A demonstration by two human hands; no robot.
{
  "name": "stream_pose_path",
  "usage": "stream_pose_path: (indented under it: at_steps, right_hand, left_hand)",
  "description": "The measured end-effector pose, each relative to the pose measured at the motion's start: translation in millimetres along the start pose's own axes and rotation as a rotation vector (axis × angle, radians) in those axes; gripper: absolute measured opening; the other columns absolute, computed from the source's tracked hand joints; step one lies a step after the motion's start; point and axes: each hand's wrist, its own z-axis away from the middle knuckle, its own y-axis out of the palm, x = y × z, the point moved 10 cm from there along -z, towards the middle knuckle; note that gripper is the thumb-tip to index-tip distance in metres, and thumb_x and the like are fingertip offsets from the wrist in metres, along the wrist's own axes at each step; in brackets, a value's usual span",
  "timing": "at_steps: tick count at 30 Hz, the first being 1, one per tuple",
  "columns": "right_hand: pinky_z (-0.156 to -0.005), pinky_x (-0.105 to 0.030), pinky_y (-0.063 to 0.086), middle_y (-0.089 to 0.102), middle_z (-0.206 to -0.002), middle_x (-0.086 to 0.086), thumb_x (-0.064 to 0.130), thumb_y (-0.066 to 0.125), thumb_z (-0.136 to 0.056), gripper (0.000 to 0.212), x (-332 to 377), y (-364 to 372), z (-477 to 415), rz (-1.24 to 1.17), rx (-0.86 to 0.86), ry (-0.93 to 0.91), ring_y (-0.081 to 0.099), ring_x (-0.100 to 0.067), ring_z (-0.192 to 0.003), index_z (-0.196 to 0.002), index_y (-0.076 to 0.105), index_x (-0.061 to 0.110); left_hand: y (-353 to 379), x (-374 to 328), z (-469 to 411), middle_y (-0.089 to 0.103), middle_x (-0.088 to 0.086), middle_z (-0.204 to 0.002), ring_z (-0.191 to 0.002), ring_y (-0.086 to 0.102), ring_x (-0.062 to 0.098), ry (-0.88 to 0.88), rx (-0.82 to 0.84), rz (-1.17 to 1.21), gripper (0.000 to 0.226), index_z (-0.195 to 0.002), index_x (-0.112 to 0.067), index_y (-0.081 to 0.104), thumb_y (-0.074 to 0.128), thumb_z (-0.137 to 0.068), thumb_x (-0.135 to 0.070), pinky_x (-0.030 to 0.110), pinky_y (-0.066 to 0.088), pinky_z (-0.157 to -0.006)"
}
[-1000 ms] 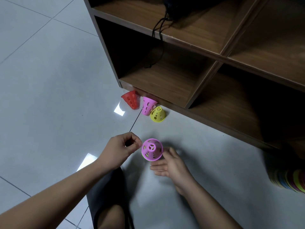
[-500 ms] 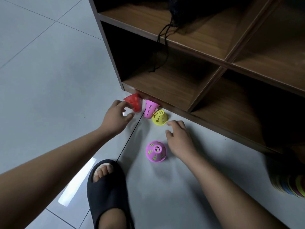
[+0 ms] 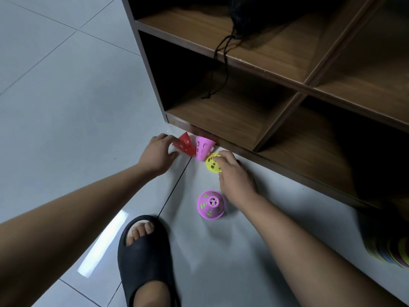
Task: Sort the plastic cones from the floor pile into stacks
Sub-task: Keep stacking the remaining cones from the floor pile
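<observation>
Three perforated plastic cones lie by the foot of the shelf: a red cone, a pink cone and a yellow cone. My left hand pinches the red cone and tilts it off the floor. My right hand closes its fingers on the yellow cone. Nearer to me stands a pink stack, upright, with green showing through its holes. It stands free, just left of my right wrist.
A wooden cubby shelf runs across the back, with a black drawstring bag on an upper shelf. My foot in a black slipper rests on the grey tile. A blurred stack of coloured rings lies at the right edge.
Both hands left the pink stack standing on the floor and reached forward. The left hand took hold of the red cone and tipped it; the right hand closed on the yellow cone.
</observation>
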Motion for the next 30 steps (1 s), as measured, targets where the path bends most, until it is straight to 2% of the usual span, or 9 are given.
stream_pose_path:
  at_steps: [5,7,9,12,16,18,20,26,30]
  right_hand:
    - [-0.076,-0.044,0.053,0.051,-0.124,-0.002,0.006,0.066,-0.090,0.024,2.2,-12.6,7.4,0.105,-0.096,-0.004,0.061,-0.033,-0.098,-0.109,0.057,0.018]
    - [-0.075,-0.044,0.053,0.053,-0.114,-0.005,0.010,0.072,-0.089,0.023,3.2,-15.1,8.7,0.123,-0.119,-0.017,0.062,-0.032,-0.096,-0.104,0.056,0.018]
    - [-0.076,-0.043,0.054,0.053,-0.112,-0.005,0.018,0.075,-0.089,0.026,3.7,-14.2,10.1,0.134,-0.126,-0.034,0.063,-0.031,-0.096,-0.103,0.054,0.018]
    - [-0.076,-0.043,0.053,0.057,-0.112,-0.005,0.027,0.072,-0.091,0.030,1.8,-15.1,12.4,0.150,-0.154,-0.027,0.063,-0.031,-0.099,-0.109,0.049,0.021]
    - [-0.080,-0.045,0.055,0.052,-0.128,-0.002,0.028,0.066,-0.095,0.046,-3.8,-3.8,10.8,0.104,-0.068,-0.017,0.063,-0.033,-0.106,-0.137,0.046,0.029]
    - [-0.079,-0.045,0.054,0.051,-0.130,-0.001,0.025,0.063,-0.098,0.037,-6.2,1.2,8.7,0.065,-0.038,-0.026,0.063,-0.033,-0.105,-0.133,0.053,0.028]
    - [-0.076,-0.045,0.054,0.053,-0.125,-0.001,0.025,0.062,-0.099,0.025,-9.6,2.8,8.2,0.030,-0.032,-0.025,0.064,-0.035,-0.100,-0.124,0.058,0.026]
    - [-0.079,-0.046,0.055,0.063,-0.111,-0.007,0.019,0.066,-0.096,0.019,-28.9,-15.5,20.9,-0.158,-0.161,0.060,0.065,-0.036,-0.096,-0.114,0.063,0.018]
    - [-0.083,-0.044,0.058,0.071,-0.104,0.003,0.023,0.069,-0.097,0.017,-49.7,-43.0,47.7,-0.450,-0.279,0.218,0.070,-0.021,-0.094,-0.111,0.063,0.029]
  left_hand:
    - [2.6,3.5,17.4,0.074,-0.010,-0.094,-0.096,0.071,0.017,-0.043,-0.043,0.066,0.005,-0.095,-0.024,0.077,0.078,-0.091,-0.026,0.028,0.049,-0.077]
    - [-2.1,4.4,23.7,0.071,-0.020,-0.082,-0.085,0.069,0.003,-0.087,-0.082,0.139,0.007,-0.085,-0.027,0.074,0.079,-0.090,-0.028,0.015,0.043,-0.068]
    - [-7.0,7.0,29.1,0.072,-0.021,-0.079,-0.081,0.068,-0.003,-0.159,-0.113,0.233,0.009,-0.083,-0.028,0.072,0.079,-0.088,-0.026,0.010,0.041,-0.063]
    - [-13.5,6.4,39.0,0.075,-0.015,-0.079,-0.079,0.069,0.002,-0.220,-0.160,0.334,0.013,-0.082,-0.030,0.070,0.080,-0.087,-0.022,0.021,0.048,-0.067]
    - [-16.1,2.7,59.4,0.076,-0.008,-0.079,-0.071,0.067,0.009,-0.290,-0.202,0.566,0.012,-0.086,-0.024,0.070,0.080,-0.090,-0.021,0.030,0.050,-0.065]
    - [-20.9,2.1,70.4,0.077,-0.002,-0.079,-0.068,0.064,0.012,-0.324,-0.244,0.702,0.012,-0.089,-0.022,0.070,0.081,-0.092,-0.021,0.030,0.046,-0.062]
    - [-25.3,-1.2,80.1,0.078,0.000,-0.079,-0.073,0.070,0.012,-0.348,-0.268,0.816,0.011,-0.095,-0.016,0.071,0.081,-0.094,-0.019,0.027,0.046,-0.064]
    - [-28.9,-21.6,105.3,0.074,0.002,-0.075,-0.072,0.068,0.011,-0.324,-0.208,0.973,0.005,-0.097,-0.006,0.071,0.076,-0.096,-0.008,0.029,0.045,-0.066]
    - [-27.9,-39.0,118.8,0.070,0.010,-0.077,-0.071,0.063,0.014,-0.279,-0.152,1.056,0.003,-0.095,-0.006,0.072,0.074,-0.097,-0.006,0.028,0.044,-0.066]
